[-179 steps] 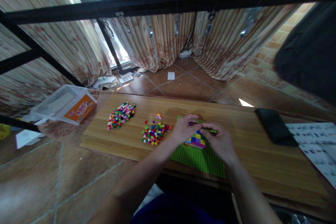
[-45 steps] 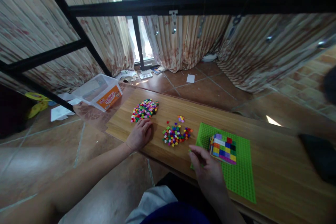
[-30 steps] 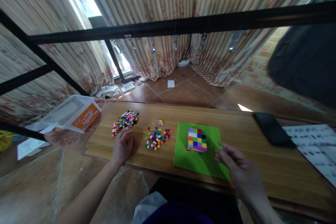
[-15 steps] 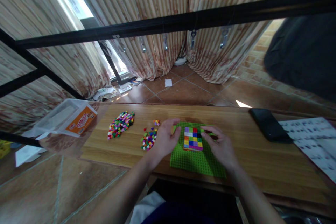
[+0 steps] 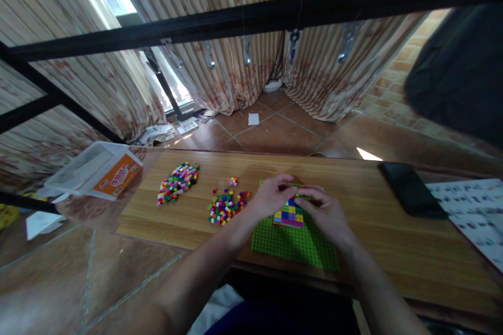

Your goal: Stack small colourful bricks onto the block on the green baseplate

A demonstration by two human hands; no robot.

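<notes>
A green studded baseplate [image 5: 294, 243] lies on the wooden table [image 5: 377, 241] in front of me. On it stands a block of small coloured bricks [image 5: 290, 216]. My left hand [image 5: 270, 196] and my right hand [image 5: 324, 210] meet over the far edge of that block, fingers pinched together. What the fingertips pinch is too small to make out. A small heap of loose coloured bricks [image 5: 227, 206] lies just left of my left hand, and a bigger heap [image 5: 177, 183] lies further left.
A clear plastic tub with an orange label [image 5: 94, 170] sits at the table's left end. A black phone [image 5: 411, 196] and a printed sheet [image 5: 471, 214] lie to the right. A black metal frame [image 5: 251, 15] crosses overhead. Curtains and tiled floor lie beyond.
My left hand left the big heap and came to the brick block. My right hand moved in from the baseplate's right. Both now pinch at the block's far edge.
</notes>
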